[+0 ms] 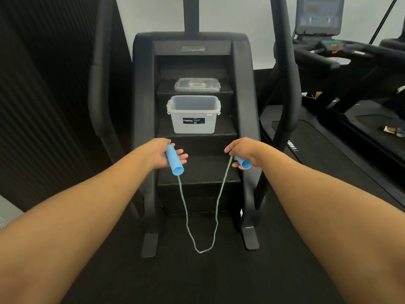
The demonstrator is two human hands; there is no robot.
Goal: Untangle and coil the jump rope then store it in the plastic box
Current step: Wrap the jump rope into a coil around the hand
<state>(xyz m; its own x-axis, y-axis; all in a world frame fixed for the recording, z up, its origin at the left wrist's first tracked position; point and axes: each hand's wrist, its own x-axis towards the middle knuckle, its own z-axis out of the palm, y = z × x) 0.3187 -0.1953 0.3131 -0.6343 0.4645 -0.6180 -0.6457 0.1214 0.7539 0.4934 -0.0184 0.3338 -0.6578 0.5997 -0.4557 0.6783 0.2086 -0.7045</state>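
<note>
Left hand (163, 153): clamped on the left handle, thumb on top, fingers showing past its far side, fairly straight
Left handle (174, 160): blue tube, tilted, open lower end toward the camera; the rope leaves this end
Plastic box (194, 119): translucent, open, upright on a step of the stair machine, dark label on its front wall; above and between the two hands, apart from both
Lid (197, 84): clear, lying flat on the next step up, just behind the box
Rope (200, 251): pale grey-green, hangs from both handles in one long U; no knots visible; the bottom of the loop reaches down near the dark floor, contact not clear
Stair machine (144, 110): black, steps in the middle, side rails rising left and right
Right hand (243, 149): fingers curled round the right handle
Right handle (245, 163): blue, mostly hidden in the hand, open end visible; rope drops from beside the fingers
Treadmill (341, 53): far right, console screen lit
</note>
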